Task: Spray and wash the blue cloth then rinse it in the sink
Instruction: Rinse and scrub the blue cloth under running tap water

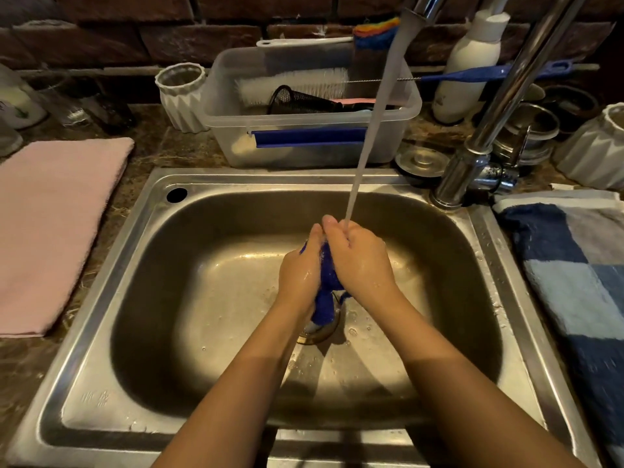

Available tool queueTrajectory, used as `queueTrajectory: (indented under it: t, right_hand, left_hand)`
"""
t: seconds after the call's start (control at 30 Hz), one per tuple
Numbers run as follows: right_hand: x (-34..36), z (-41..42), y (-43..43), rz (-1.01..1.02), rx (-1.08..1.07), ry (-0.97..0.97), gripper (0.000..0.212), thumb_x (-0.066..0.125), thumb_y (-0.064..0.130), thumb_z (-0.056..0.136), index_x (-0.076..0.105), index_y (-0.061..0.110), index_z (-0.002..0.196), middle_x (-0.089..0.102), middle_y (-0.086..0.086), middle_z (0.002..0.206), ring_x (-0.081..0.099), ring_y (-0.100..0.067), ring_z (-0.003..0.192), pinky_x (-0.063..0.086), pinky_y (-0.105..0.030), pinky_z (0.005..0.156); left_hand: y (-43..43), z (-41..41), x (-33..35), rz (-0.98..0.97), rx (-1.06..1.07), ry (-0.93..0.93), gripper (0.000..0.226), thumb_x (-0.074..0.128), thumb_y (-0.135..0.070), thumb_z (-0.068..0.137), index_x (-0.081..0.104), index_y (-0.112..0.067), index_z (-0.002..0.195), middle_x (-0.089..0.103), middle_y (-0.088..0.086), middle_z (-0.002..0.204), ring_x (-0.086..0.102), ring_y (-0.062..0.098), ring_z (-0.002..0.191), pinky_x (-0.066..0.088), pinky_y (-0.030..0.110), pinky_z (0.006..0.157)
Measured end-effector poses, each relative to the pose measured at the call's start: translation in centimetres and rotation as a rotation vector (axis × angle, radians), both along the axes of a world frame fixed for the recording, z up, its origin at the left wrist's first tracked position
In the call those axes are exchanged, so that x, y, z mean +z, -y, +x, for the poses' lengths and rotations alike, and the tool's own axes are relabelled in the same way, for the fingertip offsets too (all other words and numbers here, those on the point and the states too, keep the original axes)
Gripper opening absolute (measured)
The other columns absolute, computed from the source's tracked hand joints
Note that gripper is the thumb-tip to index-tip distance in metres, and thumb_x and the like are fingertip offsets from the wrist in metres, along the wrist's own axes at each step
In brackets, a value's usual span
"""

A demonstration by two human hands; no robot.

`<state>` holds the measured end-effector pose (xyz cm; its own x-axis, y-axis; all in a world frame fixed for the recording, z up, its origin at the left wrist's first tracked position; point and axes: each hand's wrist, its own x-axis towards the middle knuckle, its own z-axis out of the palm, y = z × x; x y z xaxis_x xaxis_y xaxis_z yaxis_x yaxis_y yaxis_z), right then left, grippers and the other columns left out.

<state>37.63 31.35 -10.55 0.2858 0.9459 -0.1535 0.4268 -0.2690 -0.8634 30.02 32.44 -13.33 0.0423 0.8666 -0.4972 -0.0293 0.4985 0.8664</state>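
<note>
The blue cloth (325, 292) is bunched between my two hands over the middle of the steel sink (141, 265), its lower end hanging toward the drain. My left hand (300, 271) grips it from the left and my right hand (358, 258) grips it from the right, fingers curled round the wet fabric. Both hands are wet. A stream of water (374, 113) runs from the tap spout (422, 5) down onto my right hand's fingers. Most of the cloth is hidden by my hands.
A chrome tap base (469, 170) stands at the sink's back right. Behind the sink sits a clear plastic bin (304, 130) of brushes. A pink towel (57, 224) lies left, a blue checked towel (574, 282) right. White bottle (469, 62) and white ribbed cups stand on the counter.
</note>
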Motion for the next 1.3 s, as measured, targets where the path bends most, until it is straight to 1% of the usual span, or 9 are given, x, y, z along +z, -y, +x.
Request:
queueTrajectory:
  t: [0.1,0.23,0.33,0.43,0.57,0.73,0.83,0.93,1.3]
  right_hand:
    - [-0.8,0.1,-1.4,-0.043,-0.134,0.047,0.039,0.03,0.041,0.098,0.054,0.017,0.078,0.055,0.002,0.07,0.057,-0.015,0.07,0.046,-0.028,0.061]
    - [-2.3,1.6,-3.2,-0.145,-0.165,-0.021,0.037,0.033,0.031,0.098,0.058,0.006,0.086,0.056,-0.009,0.078,0.052,-0.018,0.067,0.042,-0.031,0.062]
    - [-3.7,2.0,-2.8,-0.083,-0.168,-0.097,0.04,0.034,0.037,0.097,0.056,0.012,0.075,0.055,-0.006,0.072,0.051,-0.017,0.067,0.041,-0.032,0.064]
    - [-3.8,2.9,-1.2,-0.033,-0.046,0.026,0.04,0.03,0.042,0.097,0.057,0.015,0.084,0.06,-0.005,0.077,0.058,-0.018,0.073,0.047,-0.032,0.067]
    - [-1.4,2.2,1.4,0.019,0.154,0.195,0.028,0.041,0.049,0.091,0.056,0.025,0.086,0.061,0.005,0.075,0.06,-0.011,0.07,0.051,-0.026,0.064]
    - [-2.1,-1.1,0.5,-0.015,-0.095,0.359,0.041,0.033,0.053,0.093,0.056,0.026,0.073,0.057,0.006,0.07,0.059,-0.017,0.072,0.046,-0.029,0.063]
    - [-3.4,0.2,-2.5,-0.157,-0.292,0.205,0.045,0.033,0.043,0.096,0.057,0.017,0.068,0.056,0.0,0.067,0.058,-0.02,0.071,0.042,-0.027,0.057]
    - [-4.9,1.6,-4.1,-0.195,-0.254,0.069,0.043,0.037,0.038,0.097,0.064,0.01,0.079,0.061,-0.007,0.079,0.06,-0.023,0.08,0.049,-0.036,0.071]
    - [-4.8,2.1,-1.1,0.012,-0.143,-0.324,0.034,0.026,0.042,0.098,0.054,0.031,0.083,0.06,0.002,0.079,0.059,-0.012,0.076,0.046,-0.029,0.07]
  left_hand:
    - [0.3,0.4,0.0,-0.022,0.041,0.025,0.029,0.046,-0.039,0.095,0.063,-0.016,0.1,0.067,0.006,0.084,0.064,0.02,0.08,0.053,0.033,0.079]
    - [0.7,0.7,-0.1,-0.011,0.006,0.062,0.036,0.046,-0.039,0.095,0.06,-0.011,0.114,0.067,0.013,0.106,0.064,0.028,0.098,0.051,0.042,0.093]
    - [1.0,0.4,-0.3,0.006,-0.046,0.117,0.031,0.044,-0.038,0.096,0.062,-0.015,0.107,0.068,0.011,0.1,0.065,0.023,0.091,0.053,0.034,0.083]
    - [1.0,0.0,-1.0,-0.014,-0.037,0.176,0.034,0.043,-0.044,0.095,0.064,-0.019,0.095,0.07,0.004,0.084,0.066,0.017,0.078,0.054,0.03,0.073]
    - [0.5,-0.3,-0.9,-0.038,0.03,0.162,0.046,0.045,-0.054,0.09,0.066,-0.014,0.092,0.069,0.01,0.084,0.065,0.026,0.085,0.053,0.046,0.089]
    - [1.3,0.7,-1.3,-0.116,-0.037,0.189,0.03,0.041,-0.033,0.098,0.062,-0.017,0.084,0.063,0.002,0.069,0.061,0.013,0.066,0.048,0.023,0.058]
    - [1.2,0.9,-1.6,-0.093,-0.027,0.089,0.031,0.043,-0.037,0.096,0.062,-0.018,0.082,0.064,0.001,0.07,0.06,0.016,0.068,0.05,0.03,0.069]
    - [1.0,1.1,-1.9,-0.066,-0.036,0.008,0.032,0.04,-0.04,0.097,0.063,-0.017,0.099,0.069,0.006,0.089,0.065,0.022,0.084,0.052,0.035,0.085]
    - [-0.4,0.2,-1.1,0.016,-0.028,0.134,0.038,0.037,-0.045,0.097,0.062,-0.018,0.086,0.065,0.003,0.076,0.062,0.017,0.074,0.05,0.035,0.084]
